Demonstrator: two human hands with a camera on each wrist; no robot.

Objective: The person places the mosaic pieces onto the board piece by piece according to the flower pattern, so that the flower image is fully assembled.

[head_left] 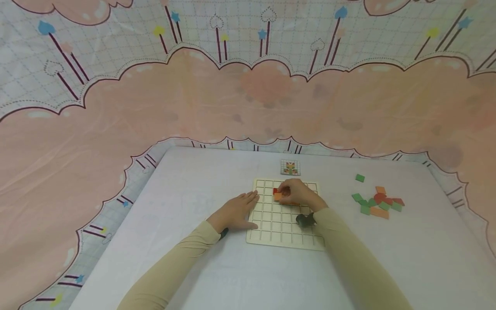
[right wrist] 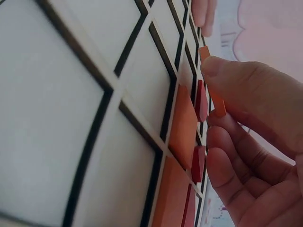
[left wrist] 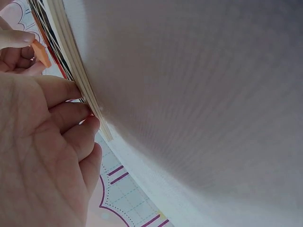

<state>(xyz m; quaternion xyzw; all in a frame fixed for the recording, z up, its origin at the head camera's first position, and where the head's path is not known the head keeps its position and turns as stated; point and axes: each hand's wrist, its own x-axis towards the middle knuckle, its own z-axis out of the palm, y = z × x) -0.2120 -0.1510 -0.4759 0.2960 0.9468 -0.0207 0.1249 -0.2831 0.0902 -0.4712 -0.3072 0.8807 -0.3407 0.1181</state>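
Observation:
A pale wooden grid board lies on the white table. My right hand pinches an orange square piece between thumb and fingers over the board's upper part; the right wrist view shows this piece edge-on, off the board. Beside it a red piece sits in the grid, and in the right wrist view orange pieces and red pieces lie in cells. My left hand rests at the board's left edge with fingers extended; in the left wrist view its fingertips touch the board's side.
A small card with a coloured flower pattern lies behind the board. To the right are several loose green pieces, orange pieces and red pieces. A patterned cloth surrounds the white table.

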